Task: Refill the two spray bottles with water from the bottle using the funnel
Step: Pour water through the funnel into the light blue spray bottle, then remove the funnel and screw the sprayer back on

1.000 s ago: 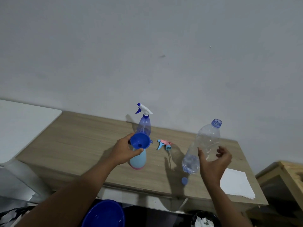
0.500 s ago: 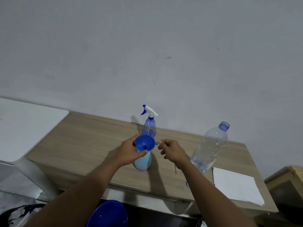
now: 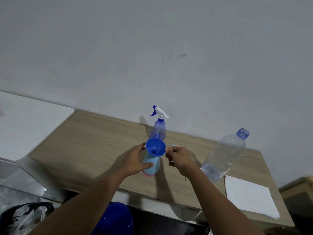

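A blue funnel [image 3: 155, 148] sits in the neck of a light blue spray bottle [image 3: 151, 165] that has no spray head, on the wooden table [image 3: 94, 141]. My left hand [image 3: 134, 161] holds that bottle, thumb across its front. My right hand [image 3: 179, 158] pinches the funnel's right rim tab. The pink and blue spray head [image 3: 174, 145] peeks out behind my right hand. A clear blue spray bottle [image 3: 158, 130] with a white head stands behind the funnel. The uncapped water bottle [image 3: 225, 155] stands to the right with a little water at its bottom.
A white paper sheet [image 3: 249, 197] lies at the table's right front corner. A blue basin [image 3: 113, 219] sits below the front edge. A white tabletop [image 3: 25, 122] adjoins on the left, and a wooden stand [image 3: 298, 192] on the right.
My right hand has let go of the water bottle and moved left to the funnel's rim. My left hand has slid from the funnel down onto the light blue bottle.
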Available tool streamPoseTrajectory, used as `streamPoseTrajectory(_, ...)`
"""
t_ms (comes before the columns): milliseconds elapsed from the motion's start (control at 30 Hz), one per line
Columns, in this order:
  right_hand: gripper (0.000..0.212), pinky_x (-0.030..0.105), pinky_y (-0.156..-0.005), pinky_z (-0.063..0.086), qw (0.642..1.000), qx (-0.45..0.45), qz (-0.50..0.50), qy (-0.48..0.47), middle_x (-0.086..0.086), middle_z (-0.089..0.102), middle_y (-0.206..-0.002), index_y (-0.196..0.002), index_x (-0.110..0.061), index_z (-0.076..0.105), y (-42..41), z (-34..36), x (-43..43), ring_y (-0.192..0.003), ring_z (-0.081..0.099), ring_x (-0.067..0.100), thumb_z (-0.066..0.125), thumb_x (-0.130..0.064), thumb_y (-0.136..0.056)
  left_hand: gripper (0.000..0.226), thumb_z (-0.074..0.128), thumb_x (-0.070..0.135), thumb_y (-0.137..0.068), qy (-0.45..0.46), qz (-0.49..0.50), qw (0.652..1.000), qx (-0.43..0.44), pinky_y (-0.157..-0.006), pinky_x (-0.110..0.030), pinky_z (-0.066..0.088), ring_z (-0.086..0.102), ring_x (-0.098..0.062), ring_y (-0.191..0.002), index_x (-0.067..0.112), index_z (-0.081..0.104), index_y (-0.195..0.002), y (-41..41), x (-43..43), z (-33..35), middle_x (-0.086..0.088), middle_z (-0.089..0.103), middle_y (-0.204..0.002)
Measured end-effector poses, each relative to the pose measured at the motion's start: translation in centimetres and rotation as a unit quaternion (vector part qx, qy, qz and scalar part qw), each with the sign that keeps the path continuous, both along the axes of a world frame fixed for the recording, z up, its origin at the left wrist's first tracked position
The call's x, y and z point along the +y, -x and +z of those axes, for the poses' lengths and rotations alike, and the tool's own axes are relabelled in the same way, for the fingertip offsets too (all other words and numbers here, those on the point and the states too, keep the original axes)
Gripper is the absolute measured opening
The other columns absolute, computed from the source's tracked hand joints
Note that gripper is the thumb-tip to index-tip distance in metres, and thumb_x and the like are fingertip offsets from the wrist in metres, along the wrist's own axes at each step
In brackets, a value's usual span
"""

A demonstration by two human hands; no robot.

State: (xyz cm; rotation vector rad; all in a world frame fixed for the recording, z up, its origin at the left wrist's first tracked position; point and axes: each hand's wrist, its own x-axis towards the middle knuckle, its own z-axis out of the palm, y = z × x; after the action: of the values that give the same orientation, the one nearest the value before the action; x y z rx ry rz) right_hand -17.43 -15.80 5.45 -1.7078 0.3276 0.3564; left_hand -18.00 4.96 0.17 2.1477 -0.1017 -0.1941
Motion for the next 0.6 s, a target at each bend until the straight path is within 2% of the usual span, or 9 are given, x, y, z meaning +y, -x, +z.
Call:
streamPoseTrajectory(100, 0.016, 0.029, -0.059, 0.044, 0.998, 0.025, -0.023, -0.055, 0.003, 0.055, -0.067, -0.094, -0.003, 0.065, 0.0, -0.2, -0.5, -0.059, 0.043, 0.013, 0.052, -0.011, -0.101, 0.082, 0.086, 0.032, -0.074, -0.002, -0.005, 1.000, 0.016, -0.087, -0.012, 0.038, 0.050, -0.009, -0.125, 0.018, 0.045, -0.144, -0.1, -0.5, -1.1, 0.006, 0.054, -0.139)
streamPoseTrajectory(167, 0.015, 0.027, -0.055, 0.042, 0.992, 0.035, -0.039, -0.113, 0.003, 0.053, -0.065, -0.092, -0.005, 0.063, 0.0, -0.1, -1.3, -0.055, 0.042, 0.011, 0.053, -0.010, -0.101, 0.072, 0.084, 0.026, -0.078, 0.007, -0.008, 1.000, 0.016, -0.078, -0.002, 0.036, 0.051, -0.006, -0.119, 0.016, 0.050, -0.140, -0.2, -0.7, -1.9, 0.008, 0.056, -0.132)
streamPoseTrajectory(200, 0.014, 0.026, -0.054, 0.041, 0.989, 0.036, -0.049, -0.137, 0.003, 0.053, -0.064, -0.092, -0.004, 0.062, -0.1, 0.1, -1.8, -0.054, 0.041, 0.011, 0.052, -0.009, -0.101, 0.068, 0.084, 0.023, -0.078, 0.014, -0.003, 1.000, 0.015, -0.078, -0.003, 0.037, 0.051, -0.005, -0.116, 0.015, 0.052, -0.138, -0.2, -0.8, -2.1, 0.010, 0.057, -0.127)
streamPoseTrajectory(267, 0.017, 0.026, -0.053, 0.041, 0.984, 0.021, -0.075, -0.161, 0.003, 0.054, -0.061, -0.089, -0.003, 0.062, -0.2, 0.2, -3.1, -0.054, 0.041, 0.011, 0.052, -0.009, -0.101, 0.064, 0.085, 0.019, -0.076, 0.034, 0.011, 0.999, 0.004, -0.089, -0.016, 0.044, 0.055, -0.006, -0.113, 0.016, 0.057, -0.133, -0.2, -0.9, -2.3, 0.010, 0.059, -0.122)
streamPoseTrajectory(333, 0.019, 0.026, -0.053, 0.041, 0.984, -0.011, -0.103, -0.145, 0.004, 0.055, -0.062, -0.086, -0.003, 0.063, -0.2, 0.1, -4.6, -0.054, 0.042, 0.012, 0.054, -0.010, -0.101, 0.063, 0.087, 0.021, -0.073, 0.044, 0.009, 0.999, -0.013, -0.097, -0.024, 0.045, 0.057, 0.000, -0.109, 0.019, 0.059, -0.130, -0.4, -0.7, -2.7, 0.009, 0.062, -0.122)
streamPoseTrajectory(400, 0.023, 0.028, -0.054, 0.041, 0.990, -0.060, -0.113, -0.065, 0.004, 0.056, -0.063, -0.080, -0.005, 0.064, 0.1, -0.7, -6.0, -0.054, 0.043, 0.013, 0.056, -0.011, -0.100, 0.063, 0.086, 0.022, -0.074, 0.039, 0.000, 0.999, -0.018, -0.095, -0.015, 0.043, 0.055, 0.002, -0.109, 0.022, 0.058, -0.131, -0.4, -0.6, -3.0, 0.008, 0.061, -0.124)
streamPoseTrajectory(467, 0.024, 0.030, -0.057, 0.043, 0.987, -0.121, -0.092, 0.058, 0.002, 0.058, -0.061, -0.075, -0.008, 0.065, 0.7, -2.2, -6.9, -0.055, 0.047, 0.013, 0.058, -0.009, -0.098, 0.064, 0.085, 0.025, -0.075, 0.026, -0.001, 0.999, -0.024, -0.087, -0.001, 0.036, 0.055, -0.002, -0.113, 0.023, 0.057, -0.132, -0.4, -0.5, -3.1, 0.010, 0.059, -0.126)
streamPoseTrajectory(533, 0.019, 0.024, -0.061, 0.044, 0.970, -0.163, -0.051, 0.174, -0.002, 0.062, -0.061, -0.077, -0.008, 0.067, 1.5, -4.0, -7.0, -0.054, 0.051, 0.010, 0.061, -0.003, -0.094, 0.065, 0.084, 0.028, -0.076, 0.014, -0.002, 0.999, -0.037, -0.083, 0.002, 0.034, 0.053, -0.004, -0.115, 0.024, 0.055, -0.134, -0.4, -0.6, -3.2, 0.012, 0.058, -0.127)
streamPoseTrajectory(600, 0.018, 0.018, -0.063, 0.042, 0.943, -0.189, -0.005, 0.272, 0.005, 0.064, -0.067, -0.077, -0.005, 0.069, 2.3, -5.7, -6.5, -0.060, 0.054, 0.012, 0.060, 0.002, -0.090, 0.067, 0.083, 0.026, -0.077, 0.009, -0.009, 0.999, -0.047, -0.079, 0.006, 0.032, 0.050, 0.003, -0.111, 0.024, 0.051, -0.135, -0.1, -0.6, -3.2, 0.015, 0.054, -0.127)
